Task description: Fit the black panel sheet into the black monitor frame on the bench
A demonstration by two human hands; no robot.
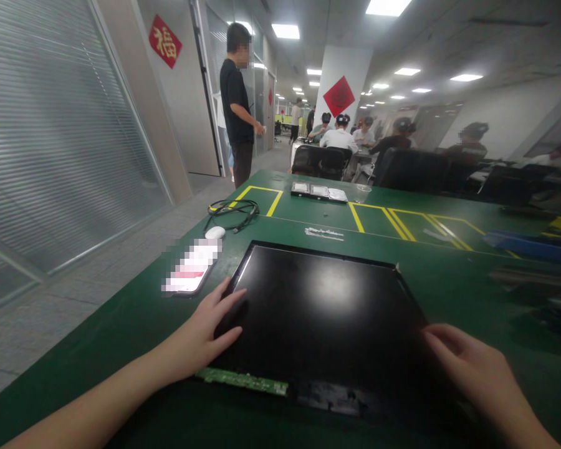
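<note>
Below, left hand flat, unclenched, on black panel, right hand likewise, red 福 sign

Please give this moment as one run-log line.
left hand: resting on display panel, left edge | right hand: touching right edge | panel: flat on green table, green circuit strip at near edge | phone: left of panel

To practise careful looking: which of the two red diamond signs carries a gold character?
The sign on the left wall; the pillar's sign shows no gold.
</note>
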